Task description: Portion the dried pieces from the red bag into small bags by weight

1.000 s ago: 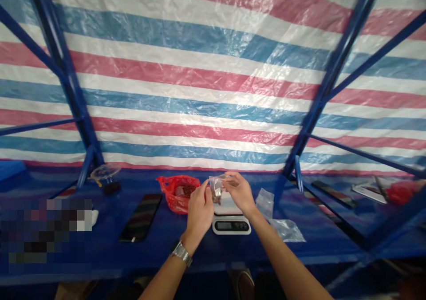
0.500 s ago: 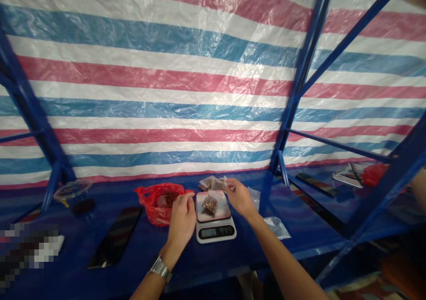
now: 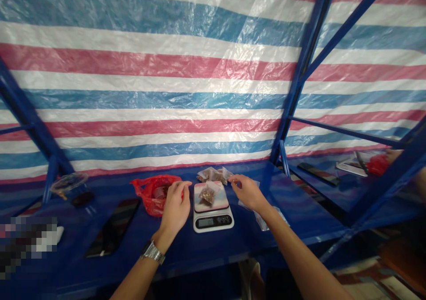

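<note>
Scale point(image 3: 214, 223), nearest between the hands, carries one small filled bag point(image 3: 207, 196) on its pan; the display is too small to read. Should that bag be unsealed, which cannot be confirmed, its brown bits could spill. Empty bags point(image 3: 262, 221) lie by the right forearm, which could drag them if lowered. Left hand point(image 3: 175, 206): grip loosely open, nothing visibly held, beside the red bag point(image 3: 153, 199); a bump could tip that bag's contents out. Right hand point(image 3: 249, 192): fingertips bent close together by the filled bags point(image 3: 214, 175) behind the scale; whether they pinch one cannot be told. A knock by this hand against the pan would upset the weighing.

Surface point(image 3: 173, 264): blue, smooth, shiny; a phone point(image 3: 113, 228) lies left, a clear cup point(image 3: 69, 185) beyond it. Room: blue posts point(image 3: 296, 91) stand before a striped plastic sheet point(image 3: 166, 100).
</note>
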The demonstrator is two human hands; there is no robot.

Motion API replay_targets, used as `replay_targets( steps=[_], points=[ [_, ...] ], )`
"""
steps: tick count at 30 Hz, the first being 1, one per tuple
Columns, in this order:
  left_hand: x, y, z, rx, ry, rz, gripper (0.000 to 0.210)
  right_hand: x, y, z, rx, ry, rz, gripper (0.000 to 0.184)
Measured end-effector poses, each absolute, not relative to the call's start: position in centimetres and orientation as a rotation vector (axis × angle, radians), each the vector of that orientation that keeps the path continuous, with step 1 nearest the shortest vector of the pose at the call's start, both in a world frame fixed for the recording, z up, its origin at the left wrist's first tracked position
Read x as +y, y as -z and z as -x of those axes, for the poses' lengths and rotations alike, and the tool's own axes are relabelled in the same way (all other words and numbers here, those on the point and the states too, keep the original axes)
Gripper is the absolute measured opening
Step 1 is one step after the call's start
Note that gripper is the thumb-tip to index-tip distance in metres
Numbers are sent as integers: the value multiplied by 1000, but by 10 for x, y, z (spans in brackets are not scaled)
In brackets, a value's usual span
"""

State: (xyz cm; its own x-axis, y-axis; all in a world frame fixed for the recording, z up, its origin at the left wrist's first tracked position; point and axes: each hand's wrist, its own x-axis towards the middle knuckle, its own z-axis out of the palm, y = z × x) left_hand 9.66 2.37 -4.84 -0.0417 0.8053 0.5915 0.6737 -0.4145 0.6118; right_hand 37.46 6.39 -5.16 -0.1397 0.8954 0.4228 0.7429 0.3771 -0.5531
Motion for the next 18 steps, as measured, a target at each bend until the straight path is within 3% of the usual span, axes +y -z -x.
replay_targets(
  steps=[18],
  points=[
    [24, 47, -88, 1632, -1374, -2213, 34, 80, 58, -355, -1951, -240, 1439, 23]
  ],
)
